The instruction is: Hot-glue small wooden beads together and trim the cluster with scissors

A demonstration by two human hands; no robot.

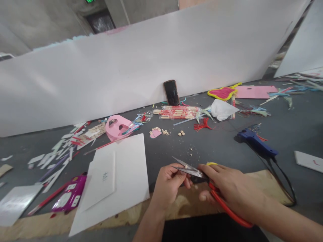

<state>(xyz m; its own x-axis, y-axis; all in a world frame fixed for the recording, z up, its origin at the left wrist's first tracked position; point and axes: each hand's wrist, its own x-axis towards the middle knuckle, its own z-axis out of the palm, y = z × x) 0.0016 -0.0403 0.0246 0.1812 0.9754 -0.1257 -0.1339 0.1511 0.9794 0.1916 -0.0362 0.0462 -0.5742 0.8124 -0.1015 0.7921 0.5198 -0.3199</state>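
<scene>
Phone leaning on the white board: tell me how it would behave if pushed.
The phone stands nearly upright, propped only against the white board, so a sideways push would probably tip it flat. It looks rigid and glossy, so likely slippery on the grey table.

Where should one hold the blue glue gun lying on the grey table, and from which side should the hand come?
Grip the blue glue gun by its rear part, where the black cord leaves it, coming from above on the near right. It lies flat on the table, and its far-left end looks like the nozzle, possibly hot, so avoid it.
</scene>
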